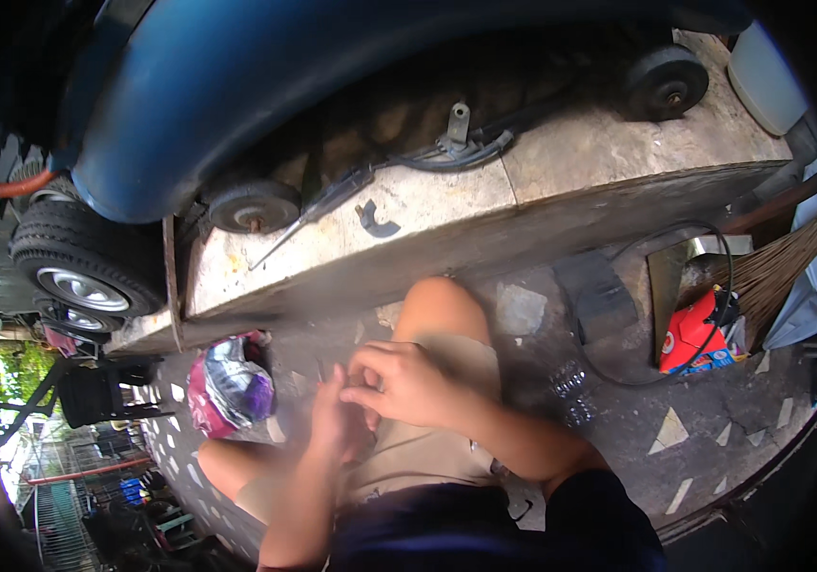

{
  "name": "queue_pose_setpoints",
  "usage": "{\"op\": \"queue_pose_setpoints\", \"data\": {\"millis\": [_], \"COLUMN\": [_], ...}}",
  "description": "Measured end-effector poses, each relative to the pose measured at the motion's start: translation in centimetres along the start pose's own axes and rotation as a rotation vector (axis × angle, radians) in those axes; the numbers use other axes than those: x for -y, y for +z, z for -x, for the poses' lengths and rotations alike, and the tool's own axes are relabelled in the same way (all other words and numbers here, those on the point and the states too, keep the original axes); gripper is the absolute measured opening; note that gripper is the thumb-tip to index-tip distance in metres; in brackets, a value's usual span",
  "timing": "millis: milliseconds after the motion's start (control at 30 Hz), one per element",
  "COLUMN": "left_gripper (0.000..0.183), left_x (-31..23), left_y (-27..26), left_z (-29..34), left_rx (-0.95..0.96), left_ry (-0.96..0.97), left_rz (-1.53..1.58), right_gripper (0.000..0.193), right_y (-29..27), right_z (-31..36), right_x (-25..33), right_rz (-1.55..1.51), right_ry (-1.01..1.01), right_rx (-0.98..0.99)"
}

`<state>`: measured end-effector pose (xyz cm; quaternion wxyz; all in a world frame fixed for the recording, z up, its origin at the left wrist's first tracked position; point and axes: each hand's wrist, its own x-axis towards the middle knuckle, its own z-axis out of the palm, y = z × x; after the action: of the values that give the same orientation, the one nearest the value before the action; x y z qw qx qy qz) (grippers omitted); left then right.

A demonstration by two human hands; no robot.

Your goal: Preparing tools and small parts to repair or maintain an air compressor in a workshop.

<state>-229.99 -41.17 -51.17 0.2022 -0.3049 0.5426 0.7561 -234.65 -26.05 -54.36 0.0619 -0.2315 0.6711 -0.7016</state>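
Over my lap, my left hand [334, 419] and my right hand [397, 381] meet, fingers curled and touching. A thin dark tip rises beside the left fingers, too small to name; whatever lies between the hands is hidden. Ahead of my knee runs a stone ledge [446, 200]. On it lies a short bent black rubber piece [377, 221]. Behind that, a black cable [332, 194] stretches along the ledge to a grey metal bracket [459, 124].
A large blue rounded body [227, 86] on small black wheels [668, 84] overhangs the ledge. Tyres [89, 272] stand at left. A crumpled shiny bag [234, 381] lies by my left knee. At right are a clear bottle [572, 391], a red packet [694, 329] and a broom [795, 276].
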Motion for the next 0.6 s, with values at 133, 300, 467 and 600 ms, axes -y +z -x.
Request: {"op": "queue_pose_setpoints", "data": {"millis": [133, 300, 467, 600], "left_gripper": [0.044, 0.043, 0.052, 0.049], "left_x": [0.0, -0.1, 0.1, 0.3], "left_y": [0.2, 0.2, 0.3, 0.8], "left_z": [0.4, 0.7, 0.6, 1.2], "left_rx": [0.120, 0.015, -0.014, -0.047], "left_ry": [0.087, 0.193, 0.170, 0.054], "left_rz": [-0.038, -0.251, -0.334, -0.286], "right_gripper": [0.028, 0.020, 0.018, 0.018], "right_y": [-1.3, -1.8, -1.3, -1.6], "right_z": [0.7, 0.4, 0.3, 0.5], "right_x": [-1.0, -0.2, -2.6, -3.4], "right_rz": [-0.148, -0.560, -0.277, -0.273], "right_ry": [0.091, 0.211, -0.095, -0.172], "right_rx": [-0.032, 0.079, 0.030, 0.102]}}
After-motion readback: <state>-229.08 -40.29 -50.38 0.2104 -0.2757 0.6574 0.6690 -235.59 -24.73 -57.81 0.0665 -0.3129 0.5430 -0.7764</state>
